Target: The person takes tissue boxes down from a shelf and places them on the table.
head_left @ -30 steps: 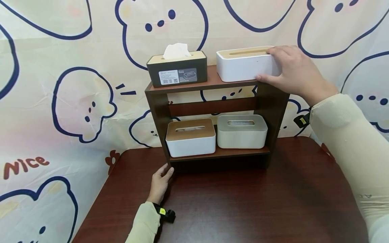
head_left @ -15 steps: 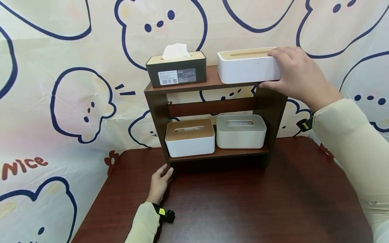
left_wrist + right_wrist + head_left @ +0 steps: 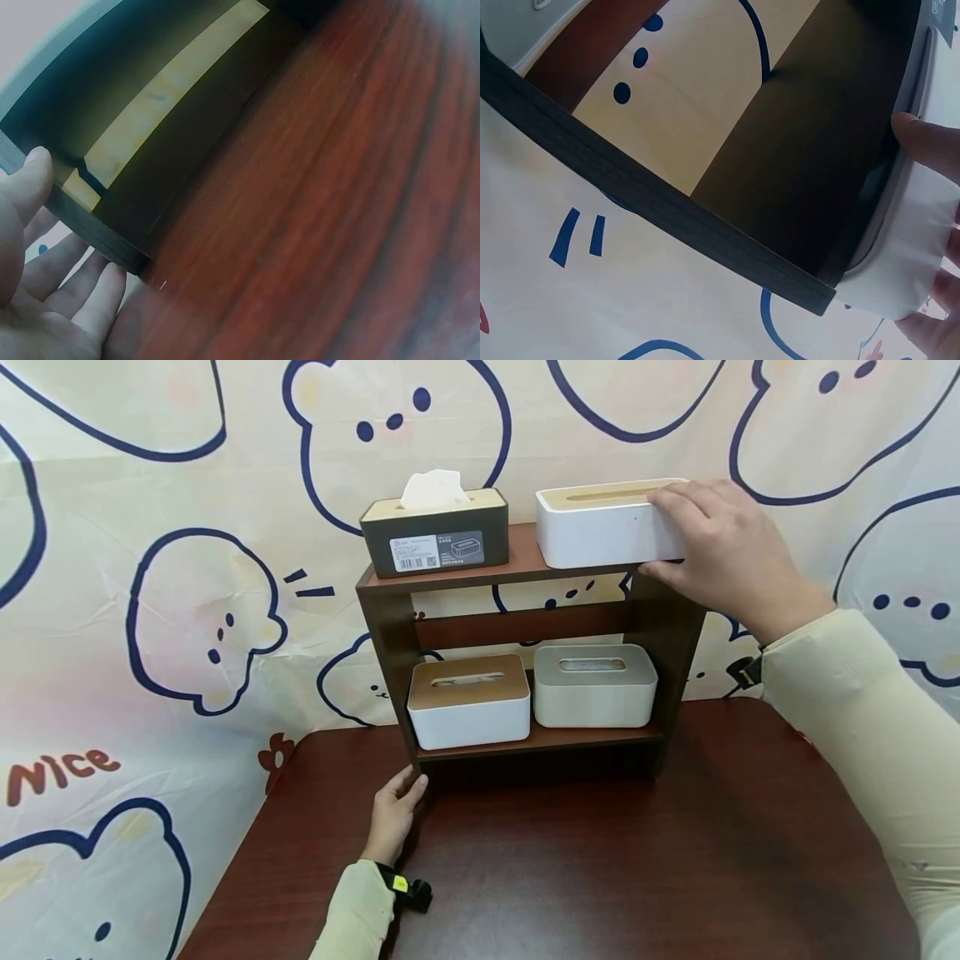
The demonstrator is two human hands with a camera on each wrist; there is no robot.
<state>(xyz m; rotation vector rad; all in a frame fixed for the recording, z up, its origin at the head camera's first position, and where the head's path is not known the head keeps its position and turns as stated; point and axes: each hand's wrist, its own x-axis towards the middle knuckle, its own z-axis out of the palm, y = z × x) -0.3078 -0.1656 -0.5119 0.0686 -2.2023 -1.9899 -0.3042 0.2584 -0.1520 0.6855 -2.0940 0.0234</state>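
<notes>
On the top board of a dark brown wooden shelf (image 3: 525, 625), a white tissue box (image 3: 611, 533) with a pale wood lid stands at the right. My right hand (image 3: 723, 547) grips its right end, fingers over the top and thumb low at the front; the right wrist view shows the thumb (image 3: 926, 146) by the board's edge. My left hand (image 3: 392, 814) holds the foot of the shelf's left side panel. In the left wrist view that panel (image 3: 97, 225) lies between my thumb and fingers.
A dark tissue box (image 3: 438, 539) with a tissue sticking out stands top left. Below are a white box (image 3: 472, 718) with a brown lid and a grey-green box (image 3: 596, 697). The shelf stands on a reddish-brown table (image 3: 570, 868) before a bear-patterned backdrop (image 3: 202, 610).
The white box on top has shifted slightly to the right along the board. My right fingertips have moved a little left over its lid. My left hand stays put.
</notes>
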